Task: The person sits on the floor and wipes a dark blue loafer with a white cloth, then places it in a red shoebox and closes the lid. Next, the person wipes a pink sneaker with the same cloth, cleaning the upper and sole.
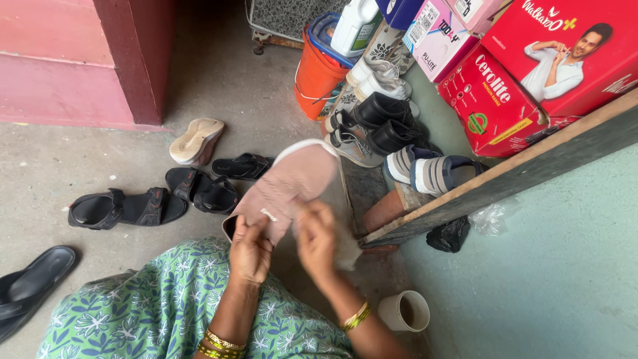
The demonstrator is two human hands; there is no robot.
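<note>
A pale pink slip-on shoe (292,183) with a white sole rim is held above the floor in front of my lap. My left hand (249,249) grips its heel end from below. My right hand (318,240) presses a light-coloured cloth (345,236) against the shoe's side; the cloth hangs down to the right, blurred. Both wrists wear gold bangles. My green floral dress (166,299) fills the bottom of the view.
Black sandals (126,207) (203,189) (242,166), a beige shoe (195,141) on its side and a black slipper (33,279) lie on the concrete floor. Several shoes (379,113) are piled by an orange bucket (316,76), red boxes (525,73), a wooden plank (505,176) and a cup (404,311).
</note>
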